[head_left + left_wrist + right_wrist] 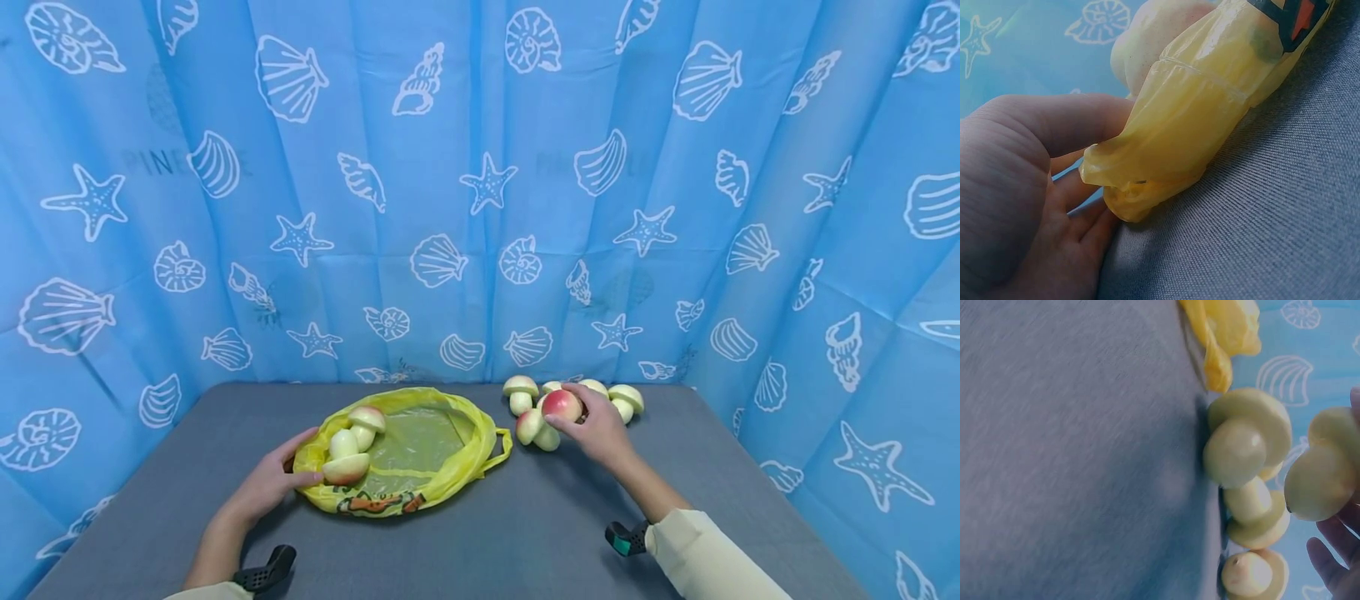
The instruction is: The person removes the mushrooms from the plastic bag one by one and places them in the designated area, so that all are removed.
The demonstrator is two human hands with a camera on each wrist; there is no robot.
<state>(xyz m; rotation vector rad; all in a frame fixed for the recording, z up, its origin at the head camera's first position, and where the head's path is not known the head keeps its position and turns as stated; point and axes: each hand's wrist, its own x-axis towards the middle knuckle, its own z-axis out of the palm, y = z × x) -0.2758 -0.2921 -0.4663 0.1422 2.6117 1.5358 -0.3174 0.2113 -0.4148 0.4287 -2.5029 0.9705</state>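
Note:
A yellow plastic bag (480,458) lies with its mouth spread wide on the grey table. Two toy mushrooms with pale stems and reddish caps, one of them a mushroom (347,468) near the rim, lie at its left side. My left hand (272,483) holds the bag's left edge; in the left wrist view the yellow film (1179,125) sits between thumb and fingers. On the right, my right hand (600,427) grips a red-capped toy mushroom (562,406) above the others. Its pale stem (1319,484) shows in the right wrist view, clear of the table.
Several more toy mushrooms, among them a pale-capped mushroom (521,392) and a mushroom (627,398) at the right, stand or lie near the table's back edge. The bag's handle loop (504,446) points toward them. A blue shell-print curtain (480,208) hangs behind the table (495,542).

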